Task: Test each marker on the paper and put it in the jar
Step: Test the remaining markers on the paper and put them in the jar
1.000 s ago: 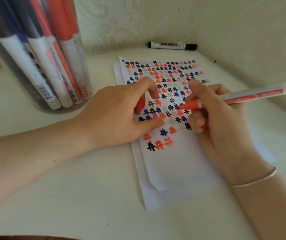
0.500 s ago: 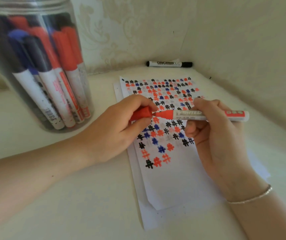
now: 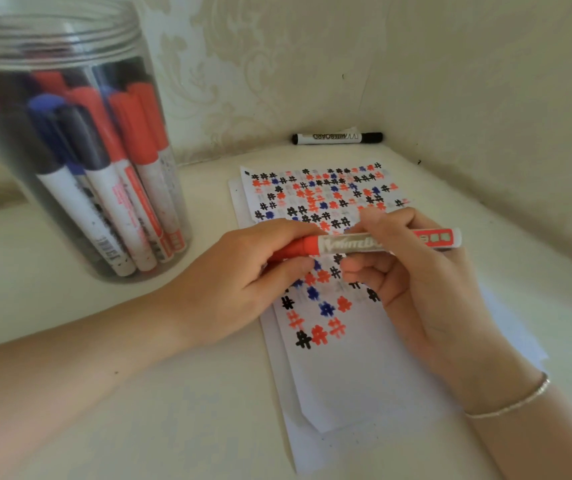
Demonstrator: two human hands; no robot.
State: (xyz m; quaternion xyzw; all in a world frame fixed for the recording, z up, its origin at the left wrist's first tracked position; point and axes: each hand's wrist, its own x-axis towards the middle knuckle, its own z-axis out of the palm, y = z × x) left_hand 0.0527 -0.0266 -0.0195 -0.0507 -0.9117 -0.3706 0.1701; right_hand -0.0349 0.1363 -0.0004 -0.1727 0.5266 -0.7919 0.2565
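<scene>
Capping now: your left hand (image 3: 243,289) pinches the red cap (image 3: 295,249), right hand (image 3: 412,271) grips the marker (image 3: 374,242) above the paper (image 3: 346,375); misalign them and ink smears your fingers.

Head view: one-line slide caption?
Both hands cap the red marker over the paper, beside the jar.

We note: bare forearms, no sleeves; thin silver bracelet (image 3: 513,401) on our right wrist, behind the gripping hand.
</scene>
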